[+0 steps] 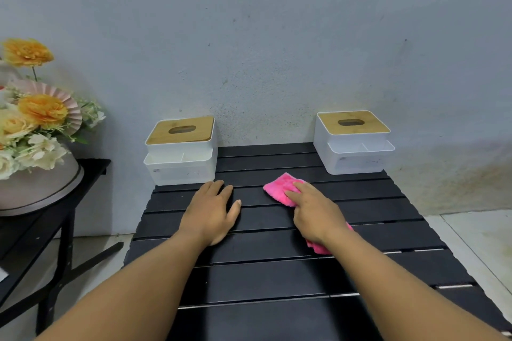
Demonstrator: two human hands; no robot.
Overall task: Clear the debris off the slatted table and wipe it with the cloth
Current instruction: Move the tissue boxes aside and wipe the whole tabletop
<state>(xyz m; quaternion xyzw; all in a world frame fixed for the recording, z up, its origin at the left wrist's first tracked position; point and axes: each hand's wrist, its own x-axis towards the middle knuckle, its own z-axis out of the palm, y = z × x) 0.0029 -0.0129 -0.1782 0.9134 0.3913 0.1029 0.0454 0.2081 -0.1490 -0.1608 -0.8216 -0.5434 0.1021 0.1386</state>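
The right hand (315,216) covers the middle of the pink cloth (281,188). The table (263,279) runs off the bottom edge, its near slats behind both forearms. The flower arrangement (33,119) is cut by the left edge.

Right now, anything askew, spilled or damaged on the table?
Nothing stands out. No debris shows on the table. Both white boxes sit upright at the back corners, lids on. The right hand presses the pink cloth flat; the left hand rests palm down.
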